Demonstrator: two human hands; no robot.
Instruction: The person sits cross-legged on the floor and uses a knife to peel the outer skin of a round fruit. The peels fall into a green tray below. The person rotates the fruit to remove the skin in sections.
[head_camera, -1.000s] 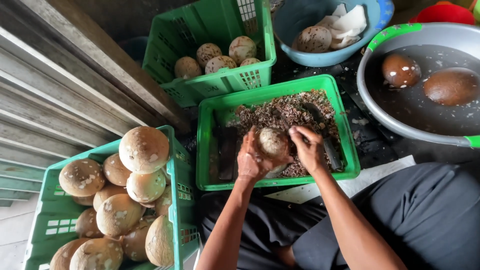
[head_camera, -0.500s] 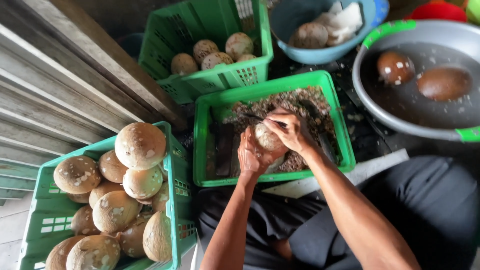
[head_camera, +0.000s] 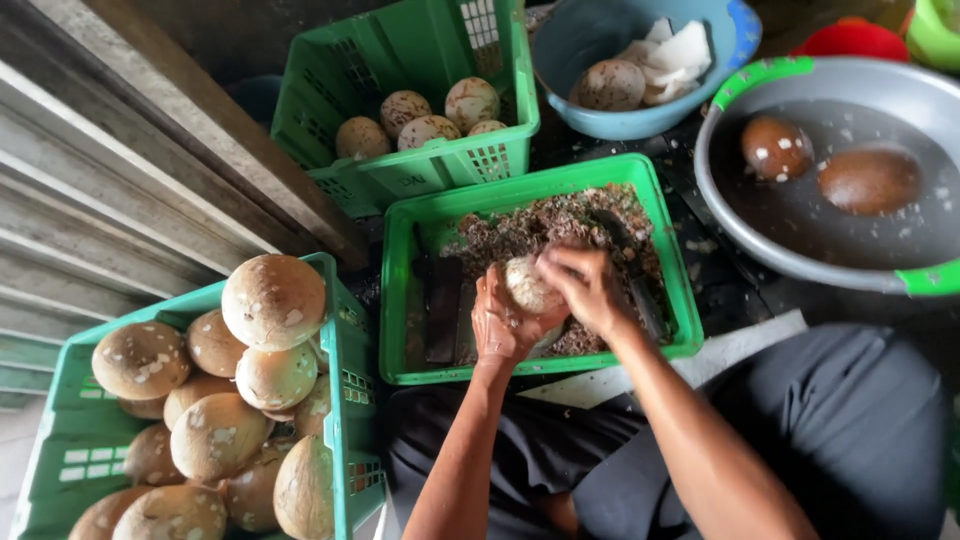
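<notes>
We see the left hand (head_camera: 500, 325) and right hand (head_camera: 585, 290) both clamped on a pale coconut (head_camera: 530, 287) over the near edge of a green crate (head_camera: 400, 300) of brown husk scraps (head_camera: 545, 225), with other crates crowding close on its left.
</notes>
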